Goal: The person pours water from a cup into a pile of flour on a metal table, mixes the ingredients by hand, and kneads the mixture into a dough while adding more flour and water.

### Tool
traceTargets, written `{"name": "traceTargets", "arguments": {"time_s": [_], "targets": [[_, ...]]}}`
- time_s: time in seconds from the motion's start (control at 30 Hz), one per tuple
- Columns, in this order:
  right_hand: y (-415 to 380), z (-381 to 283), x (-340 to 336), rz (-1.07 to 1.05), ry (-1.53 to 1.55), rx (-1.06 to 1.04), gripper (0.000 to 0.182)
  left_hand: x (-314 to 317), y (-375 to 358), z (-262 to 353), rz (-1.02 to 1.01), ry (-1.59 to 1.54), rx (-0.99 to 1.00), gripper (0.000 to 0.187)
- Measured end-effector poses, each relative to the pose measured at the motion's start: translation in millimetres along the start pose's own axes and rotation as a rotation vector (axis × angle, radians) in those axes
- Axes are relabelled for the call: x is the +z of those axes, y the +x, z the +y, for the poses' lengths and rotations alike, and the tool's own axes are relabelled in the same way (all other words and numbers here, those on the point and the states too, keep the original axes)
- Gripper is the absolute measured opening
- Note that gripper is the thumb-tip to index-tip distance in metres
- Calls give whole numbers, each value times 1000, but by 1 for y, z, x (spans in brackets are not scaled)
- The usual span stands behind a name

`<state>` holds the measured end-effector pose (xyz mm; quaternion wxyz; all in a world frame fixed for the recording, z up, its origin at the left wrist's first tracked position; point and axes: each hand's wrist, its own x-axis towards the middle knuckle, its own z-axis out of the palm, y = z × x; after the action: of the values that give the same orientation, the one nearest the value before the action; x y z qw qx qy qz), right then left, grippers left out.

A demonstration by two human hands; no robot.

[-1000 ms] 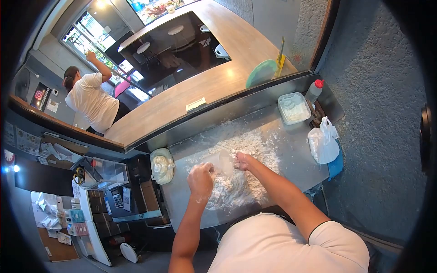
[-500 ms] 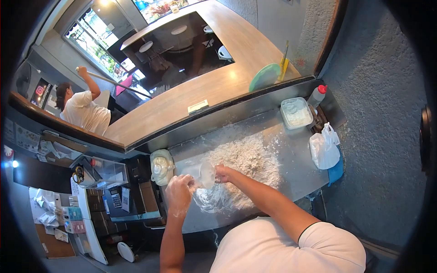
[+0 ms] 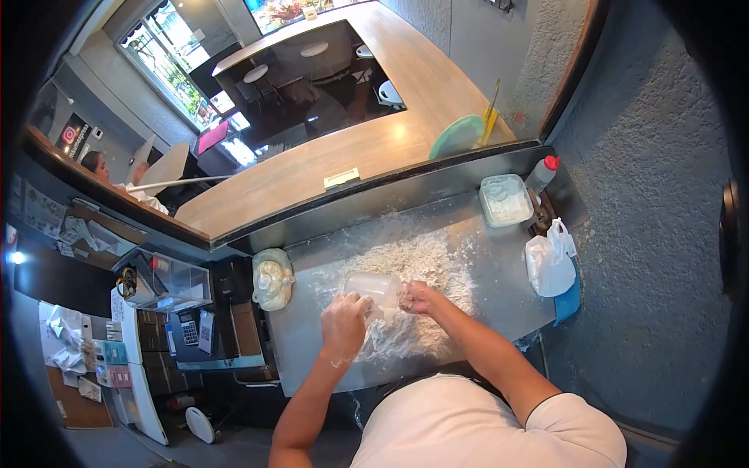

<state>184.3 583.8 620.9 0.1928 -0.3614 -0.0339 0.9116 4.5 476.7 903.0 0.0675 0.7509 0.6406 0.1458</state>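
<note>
My left hand, dusted with flour, grips a clear plastic jug lying on its side in the air, its mouth toward the right. Close to that mouth, my right hand is closed, fingers curled; what they hold, if anything, is hidden. Beneath both hands a wide heap of flour spreads over the metal worktop. Its near part looks loose and white, while the far part is lumpier.
A bag of pale dough-like stuff stands left. At the right are a tub of white powder, a red-capped bottle and a white plastic bag. Beyond the ledge runs a wooden counter; a person with a pole is behind it.
Both hands and the jug have moved right, over the heap. The jug has tipped from roughly upright onto its side. The person behind the counter has lowered the pole.
</note>
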Motion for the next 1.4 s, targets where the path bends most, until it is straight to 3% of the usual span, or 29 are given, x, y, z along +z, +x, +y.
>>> {"name": "traceTargets", "arguments": {"time_s": [0.2,0.37,0.43,0.53,0.6,0.67,0.8,0.97,1.07,1.13,1.2,1.23,1.27,1.33,1.4], "targets": [[28,-33,43,-187,29,-32,26,-4,23,-21,39,19,-103,14],[41,1,105,84,-124,-23,28,-28,12,-46,78,79,-143,22],[47,19,108,-133,-157,109,26,-31,0,-50,69,115,-140,24],[66,50,86,-215,-85,190,25,-27,-23,-53,41,165,-124,21],[47,60,83,-163,-114,174,26,-16,-33,-49,25,175,-109,17],[30,66,81,-35,8,150,31,-1,-42,-40,71,279,58,9],[10,50,55,1,-18,62,25,28,-45,-24,88,212,190,11],[-10,8,31,41,37,-2,23,30,-33,-29,174,142,185,14],[-56,-24,60,16,-107,-89,25,22,-35,-51,336,-95,45,16],[-95,-39,103,-45,-293,-270,26,22,-47,-78,373,-238,-177,15],[-86,-42,110,-20,-351,-381,27,33,-66,-109,458,-285,-202,22],[-83,-39,112,3,-394,-494,27,40,-79,-121,419,-385,-349,22],[-76,-39,104,8,-400,-491,27,46,-92,-131,377,-485,-496,22],[-56,-43,87,182,-616,-282,32,55,-114,-148,397,-504,-558,22],[-63,-40,119,98,-528,-267,35,64,-134,-165,413,-519,-628,22]]}}
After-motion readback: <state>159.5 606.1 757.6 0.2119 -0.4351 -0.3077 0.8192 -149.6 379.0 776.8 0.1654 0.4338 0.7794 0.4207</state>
